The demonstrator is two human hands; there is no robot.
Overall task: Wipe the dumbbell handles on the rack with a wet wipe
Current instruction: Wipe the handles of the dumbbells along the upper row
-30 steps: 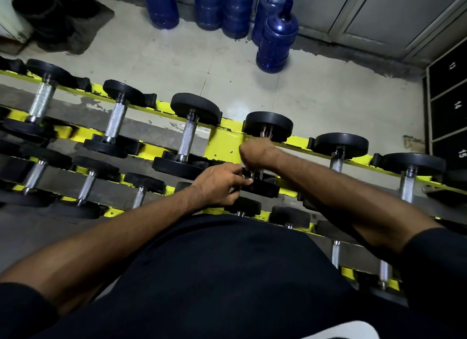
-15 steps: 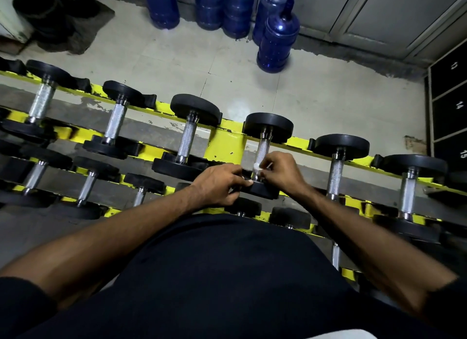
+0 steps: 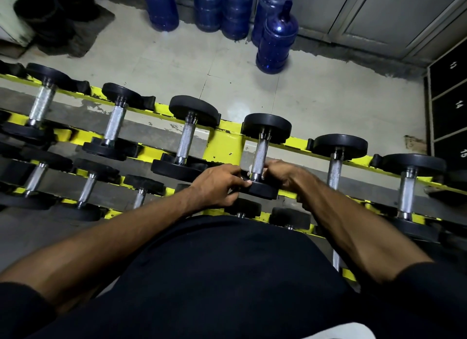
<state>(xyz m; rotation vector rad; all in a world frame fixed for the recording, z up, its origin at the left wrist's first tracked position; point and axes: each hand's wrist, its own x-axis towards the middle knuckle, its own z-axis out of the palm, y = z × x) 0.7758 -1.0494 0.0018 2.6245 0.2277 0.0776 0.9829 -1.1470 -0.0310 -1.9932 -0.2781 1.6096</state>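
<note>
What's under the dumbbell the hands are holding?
The yellow rack rail holds the dumbbell up; smaller dumbbells sit on a lower row beneath. The person's black shirt covers the rest of that row.

The person wears a plain black top [image 3: 227,275] that covers the torso across the lower frame. Its short sleeves end near the elbows: the left sleeve [image 3: 17,311] at the lower left corner, the right sleeve [image 3: 434,290] at the lower right. The forearms, the left hand [image 3: 217,184] and the right hand [image 3: 283,174] are uncovered. A pale patch [image 3: 341,333] shows at the bottom edge; its kind cannot be told.
</note>
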